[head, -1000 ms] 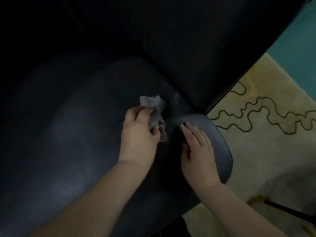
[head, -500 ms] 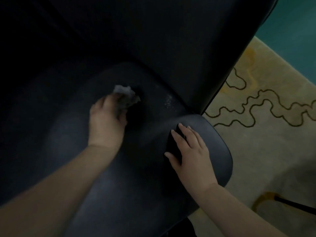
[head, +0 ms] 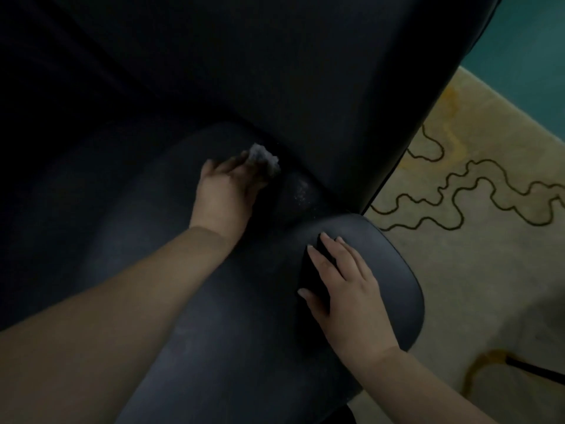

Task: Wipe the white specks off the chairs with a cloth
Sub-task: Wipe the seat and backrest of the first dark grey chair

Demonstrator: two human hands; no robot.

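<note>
Gripping the cloth [head: 263, 157], the left hand [head: 224, 191] sat just left of the white specks [head: 301, 192]; the right hand [head: 345, 289] lay flat on the chair [head: 391, 270], farther off.

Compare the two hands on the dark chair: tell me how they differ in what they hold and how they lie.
The left hand grips a crumpled grey cloth; the right hand holds nothing. The left hand's fingers curl round the cloth near the back of the seat, beside the white specks; the right hand's fingers lie straight, flat on the seat's right front edge. Both rest on the same chair.
</note>
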